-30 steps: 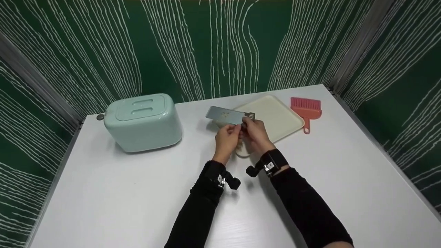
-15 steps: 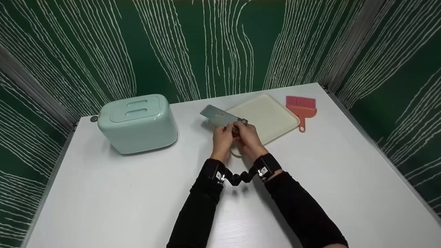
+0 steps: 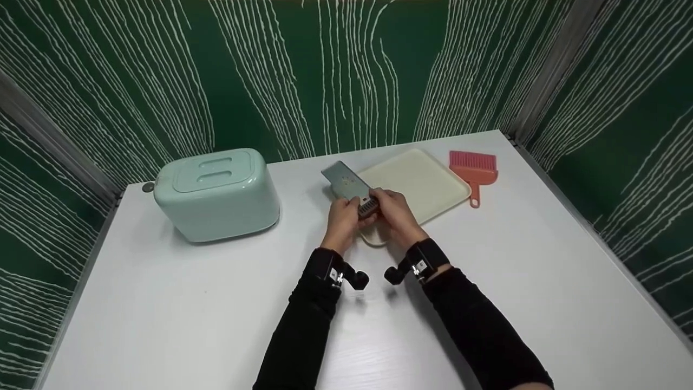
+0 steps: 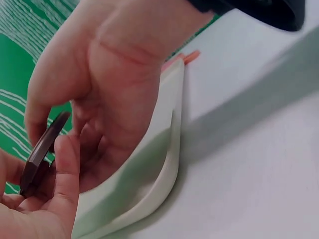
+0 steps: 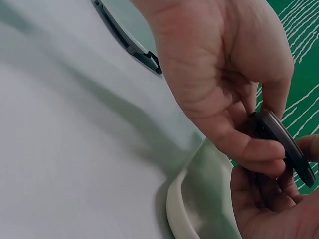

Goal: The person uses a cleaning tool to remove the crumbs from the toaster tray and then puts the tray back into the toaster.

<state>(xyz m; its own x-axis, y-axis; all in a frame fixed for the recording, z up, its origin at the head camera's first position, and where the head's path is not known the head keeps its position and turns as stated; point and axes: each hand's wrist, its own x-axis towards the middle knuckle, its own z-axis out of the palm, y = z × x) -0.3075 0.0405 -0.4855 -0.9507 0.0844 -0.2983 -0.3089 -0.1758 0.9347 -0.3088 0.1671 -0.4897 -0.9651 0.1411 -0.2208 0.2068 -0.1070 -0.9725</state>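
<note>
In the head view, a flat, pale blue-grey oblong piece (image 3: 349,181) with a small gold pattern is tilted up over the tray. Its dark near end has a row of slots; its exact kind cannot be told. My left hand (image 3: 342,221) holds that end from the left, thumb on top. From the other side, my right hand (image 3: 399,212) grips it with the thumb near the slots. The left wrist view shows its dark brown edge (image 4: 42,149) between both hands' fingers. In the right wrist view the dark edge (image 5: 284,144) lies between thumb and curled fingers.
A cream tray (image 3: 419,179) lies beneath and behind the hands. To its right is an orange hand brush (image 3: 478,176) with pink bristles. A mint-green, toaster-like box (image 3: 224,208) stands at the left, a grey knob (image 3: 148,187) at its side. Green walls border the white table (image 3: 162,314).
The oblong piece has turned from nearly crosswise to pointing away, its slotted end swinging towards me. Both hands have shifted their grip on it, coming close together and then slightly apart.
</note>
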